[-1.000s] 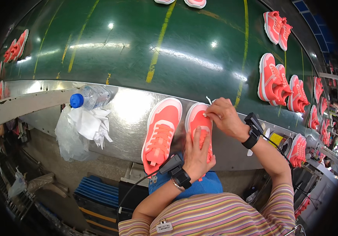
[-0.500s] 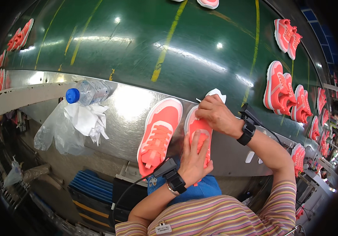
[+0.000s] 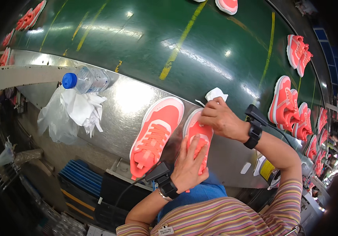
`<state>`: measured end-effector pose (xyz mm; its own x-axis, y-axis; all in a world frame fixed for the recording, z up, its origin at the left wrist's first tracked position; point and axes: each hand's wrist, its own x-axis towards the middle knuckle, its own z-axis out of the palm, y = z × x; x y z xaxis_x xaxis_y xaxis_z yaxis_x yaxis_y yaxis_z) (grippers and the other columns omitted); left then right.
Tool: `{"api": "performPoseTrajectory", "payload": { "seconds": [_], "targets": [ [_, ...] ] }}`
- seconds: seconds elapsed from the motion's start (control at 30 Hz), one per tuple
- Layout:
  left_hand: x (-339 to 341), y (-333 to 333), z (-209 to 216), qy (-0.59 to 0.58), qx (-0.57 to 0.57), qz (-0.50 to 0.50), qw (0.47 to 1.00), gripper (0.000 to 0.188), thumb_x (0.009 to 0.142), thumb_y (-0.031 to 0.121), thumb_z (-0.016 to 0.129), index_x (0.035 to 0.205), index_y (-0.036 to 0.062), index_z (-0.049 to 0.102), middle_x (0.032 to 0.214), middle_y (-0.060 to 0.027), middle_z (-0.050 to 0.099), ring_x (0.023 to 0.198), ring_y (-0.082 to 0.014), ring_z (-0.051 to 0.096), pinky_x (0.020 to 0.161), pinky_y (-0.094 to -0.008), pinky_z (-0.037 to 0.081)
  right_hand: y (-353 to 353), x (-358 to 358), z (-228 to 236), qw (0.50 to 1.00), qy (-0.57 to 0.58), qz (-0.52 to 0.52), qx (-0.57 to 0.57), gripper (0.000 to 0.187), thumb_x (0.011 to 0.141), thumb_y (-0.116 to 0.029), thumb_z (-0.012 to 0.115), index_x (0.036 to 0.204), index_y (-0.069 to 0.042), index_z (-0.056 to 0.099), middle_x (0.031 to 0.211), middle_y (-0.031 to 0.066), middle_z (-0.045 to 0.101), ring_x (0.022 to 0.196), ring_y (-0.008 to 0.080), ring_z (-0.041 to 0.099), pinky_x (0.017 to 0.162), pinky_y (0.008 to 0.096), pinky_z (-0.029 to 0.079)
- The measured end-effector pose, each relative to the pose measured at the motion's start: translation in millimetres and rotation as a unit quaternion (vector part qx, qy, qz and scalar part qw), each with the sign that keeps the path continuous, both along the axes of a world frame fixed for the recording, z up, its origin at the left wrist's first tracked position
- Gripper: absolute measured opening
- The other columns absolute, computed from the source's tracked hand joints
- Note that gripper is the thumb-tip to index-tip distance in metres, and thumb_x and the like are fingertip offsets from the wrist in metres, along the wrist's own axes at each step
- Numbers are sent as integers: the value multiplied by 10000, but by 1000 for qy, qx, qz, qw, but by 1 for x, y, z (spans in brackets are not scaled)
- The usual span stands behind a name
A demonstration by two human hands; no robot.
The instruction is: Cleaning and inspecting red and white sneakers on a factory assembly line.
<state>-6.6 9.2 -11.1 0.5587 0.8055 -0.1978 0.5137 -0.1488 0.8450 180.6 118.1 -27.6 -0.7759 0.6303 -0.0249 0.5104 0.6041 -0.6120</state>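
Note:
Two coral-pink sneakers with white soles lie side by side on the metal ledge, toes pointing away from me. My left hand (image 3: 189,167) grips the right-hand sneaker (image 3: 195,121), its fingers over the laces and thumb at the side. Bent fingers of my right hand (image 3: 225,122) press on that sneaker's toe. A crumpled white cloth or paper (image 3: 216,94) sticks out beyond them, apparently pinched there; the fingertips are partly hidden. The left-hand sneaker (image 3: 157,131) stands untouched beside it.
A clear bottle with a blue cap (image 3: 70,80) lies on the ledge by crumpled white sheets (image 3: 83,109) and a plastic bag (image 3: 57,122). Beyond the ledge, a green belt (image 3: 137,47) carries more coral sneakers (image 3: 282,103). A yellow-labelled round container (image 3: 268,171) stands near my right forearm.
The view has shifted slightly. My right hand has slid a little over the toe toward its right side. My left hand stays on the same sneaker. The yellow-labelled container shows more fully.

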Motion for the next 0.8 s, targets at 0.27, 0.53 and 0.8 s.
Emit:
{"api": "performPoseTrajectory", "payload": {
  "seconds": [0.27, 0.53, 0.8],
  "targets": [
    [-3, -1, 1, -6, -1, 22, 1000, 620, 613, 126, 664, 1197, 20, 486, 1355, -237, 256, 1240, -494, 222, 997, -507, 312, -3, 8, 0, 1000, -12, 18, -10, 172, 623, -56, 595, 794, -64, 577, 789, 19, 481, 875, 206, 454, 822, 370, 331],
    [-3, 1, -5, -17, -5, 4, 1000, 603, 613, 131, 661, 1186, 31, 503, 1347, -227, 283, 1240, -474, 240, 1004, -493, 309, 0, 1, -9, 1000, 11, 4, 4, 203, 594, -39, 612, 790, -73, 571, 785, 25, 474, 868, 212, 469, 836, 375, 330],
    [-6, 6, -8, -44, -16, 4, 999, 569, 611, 139, 659, 1156, 38, 528, 1337, -218, 313, 1232, -461, 265, 1007, -484, 310, -4, 24, -2, 999, -24, 30, -22, 235, 590, -11, 616, 809, -89, 581, 812, 19, 495, 855, 206, 483, 821, 365, 337]
  ]
}}
